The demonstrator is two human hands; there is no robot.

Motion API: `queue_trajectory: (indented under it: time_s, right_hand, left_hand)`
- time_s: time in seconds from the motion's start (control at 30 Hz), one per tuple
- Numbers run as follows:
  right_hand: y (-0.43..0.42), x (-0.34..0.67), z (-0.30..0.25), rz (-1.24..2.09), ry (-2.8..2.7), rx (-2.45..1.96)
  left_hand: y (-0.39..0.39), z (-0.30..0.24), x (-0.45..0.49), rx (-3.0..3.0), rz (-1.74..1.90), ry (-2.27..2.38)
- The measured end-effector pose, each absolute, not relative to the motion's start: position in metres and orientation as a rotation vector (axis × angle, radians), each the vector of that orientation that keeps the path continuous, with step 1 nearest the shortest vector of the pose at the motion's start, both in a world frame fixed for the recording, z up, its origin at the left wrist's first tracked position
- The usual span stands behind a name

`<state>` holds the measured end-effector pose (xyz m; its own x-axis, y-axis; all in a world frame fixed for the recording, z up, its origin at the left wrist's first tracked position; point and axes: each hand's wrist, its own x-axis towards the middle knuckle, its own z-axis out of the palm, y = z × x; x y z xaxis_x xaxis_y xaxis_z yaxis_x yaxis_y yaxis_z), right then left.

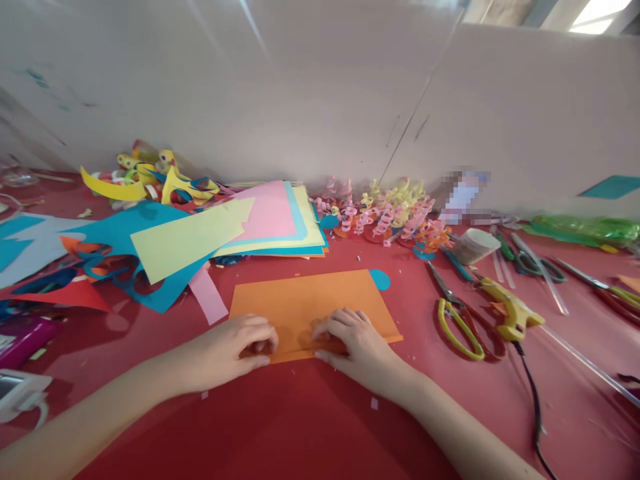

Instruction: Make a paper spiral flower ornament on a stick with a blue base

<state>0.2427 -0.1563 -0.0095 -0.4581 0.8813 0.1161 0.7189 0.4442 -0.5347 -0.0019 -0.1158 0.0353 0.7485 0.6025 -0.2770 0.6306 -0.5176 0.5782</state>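
A sheet of orange paper (305,300) lies flat on the red table, with a narrow strip along its near edge turned up. My left hand (237,350) has its fingers curled over the near left part of the sheet, thumb at the edge. Farther right along that same edge, my right hand (357,347) pinches the turned strip between thumb and curled fingers. A blue paper disc (380,279) lies at the sheet's far right corner. Left of the sheet is a pink paper strip (209,297).
Coloured sheets (270,213) are stacked at the back, beside paper scraps (160,227). Pink and yellow paper spirals (385,213) stand along the wall. To the right lie yellow-and-red-handled scissors (457,320), a yellow glue gun (513,310) with a black cord and a white cup (475,247).
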Motion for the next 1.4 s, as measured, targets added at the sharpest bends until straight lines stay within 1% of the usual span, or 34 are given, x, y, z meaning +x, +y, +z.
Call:
queue_trajectory:
  time_s: [0.17,0.27,0.37,0.5,0.57,0.63,0.7,0.73,0.77,0.8,0.87,0.93,1.0,1.07,1.2,1.3,1.4]
  right_hand:
    - [-0.155,0.250,-0.008,0.717,-2.289,-1.305]
    - [-0.154,0.255,-0.007,0.765,-2.273,-1.253]
    - [-0.153,0.255,-0.008,0.744,-2.282,-1.244]
    - [-0.156,0.249,-0.004,0.700,-2.278,-1.261]
    - [-0.158,0.249,0.004,0.786,-2.176,-1.222]
    - [-0.160,0.250,0.015,0.956,-1.983,-1.162]
    - [-0.160,0.252,0.026,1.156,-1.735,-1.082]
    - [-0.160,0.253,0.030,1.245,-1.593,-1.039]
    - [-0.159,0.254,0.033,1.320,-1.435,-0.992]
    - [-0.157,0.254,0.035,1.388,-1.264,-0.942]
    - [-0.152,0.255,0.035,1.487,-0.929,-0.865]
    - [-0.146,0.256,0.033,1.525,-0.678,-0.849]
    - [-0.140,0.258,0.028,1.498,-0.551,-0.887]
    - [-0.134,0.259,0.019,1.423,-0.544,-0.967]
    - [-0.123,0.261,-0.007,1.136,-0.766,-1.218]
    - [-0.118,0.262,-0.023,0.938,-0.973,-1.278]
    - [-0.119,0.261,-0.028,0.867,-1.089,-1.320]
  left_hand:
    - [-0.111,0.051,-0.015,2.196,-0.177,0.855]
    - [-0.110,0.054,-0.021,2.183,-0.247,0.941]
    - [-0.113,0.054,-0.021,2.218,-0.300,1.075]
    - [-0.115,0.066,-0.018,2.334,-0.320,1.037]
    - [-0.107,0.082,-0.022,2.306,-0.278,1.009]
    - [-0.092,0.101,-0.032,2.202,-0.143,0.987]
    - [-0.075,0.116,-0.042,2.040,0.139,0.920]
    - [-0.067,0.120,-0.043,1.893,0.408,0.855]
    - [-0.061,0.123,-0.041,1.671,0.761,0.805]
    - [-0.057,0.123,-0.036,1.416,0.997,0.830]
    - [-0.053,0.118,-0.015,1.013,1.167,0.976]
    - [-0.054,0.109,0.010,0.784,1.147,1.045]
    - [-0.058,0.097,0.031,0.756,1.001,1.033]
    - [-0.063,0.082,0.044,0.688,0.814,0.954]
    - [-0.073,0.046,0.054,0.679,0.829,0.763]
    - [-0.080,0.026,0.058,0.817,0.846,0.982]
    - [-0.082,0.017,0.060,0.902,0.820,1.096]
